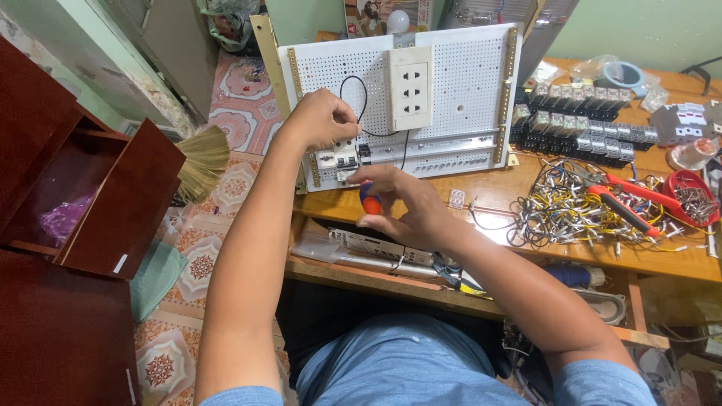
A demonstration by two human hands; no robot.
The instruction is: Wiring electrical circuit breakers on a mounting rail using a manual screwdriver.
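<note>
A white perforated panel [466, 75] leans upright on the wooden desk [526, 252], with a white socket block [411, 87] at its middle. My left hand [320, 119] pinches a black wire [353, 84] at the top of a small white breaker [346, 156] mounted on the panel's lower left. My right hand [402, 207] is closed round a screwdriver with a red and blue handle [369, 199], its tip pointing up at the breaker's underside. The blade is hidden by my fingers.
A tangle of coloured wires [560, 210] lies right of my hand, with red-handled pliers [628, 197] and a red bowl of small metal parts [696, 197]. Rows of breakers [583, 116] and a tape roll [624, 75] sit behind. A dark red cabinet [83, 203] stands at left.
</note>
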